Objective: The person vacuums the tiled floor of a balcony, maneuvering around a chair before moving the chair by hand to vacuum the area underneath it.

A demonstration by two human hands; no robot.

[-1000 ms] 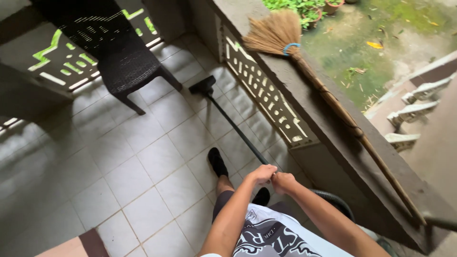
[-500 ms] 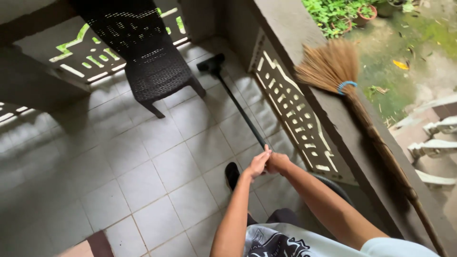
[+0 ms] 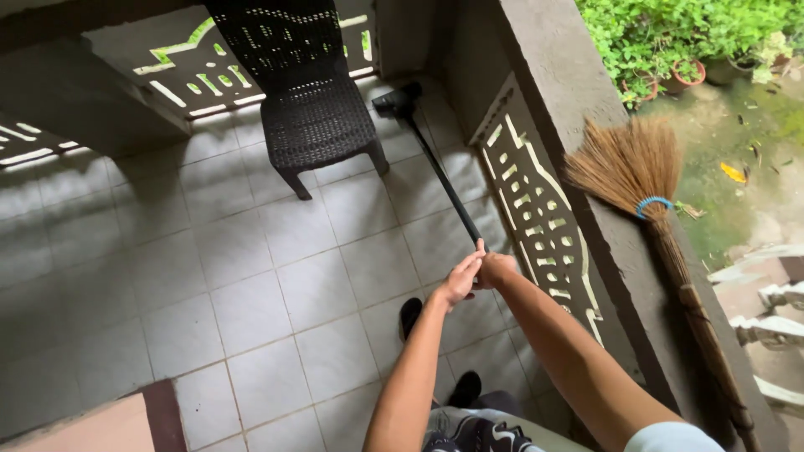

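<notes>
Both of my hands grip the near end of a long black wand [image 3: 440,180]. My left hand [image 3: 461,280] is closed around it on the left, and my right hand [image 3: 497,269] is closed just beside it. The wand runs away from me across the tiled floor to a black floor head [image 3: 398,100], which sits near the far corner by the low wall. A black woven chair [image 3: 306,105] stands just left of the floor head.
A straw broom [image 3: 649,197] with a blue band lies on top of the concrete balcony wall [image 3: 569,92] on my right. My black-shod feet [image 3: 410,316] are on the grey tiles. Garden plants and wet ground lie beyond the wall.
The wand and floor head have been pushed farther away toward the corner beside the chair. My arms have stretched forward and my view has shifted ahead.
</notes>
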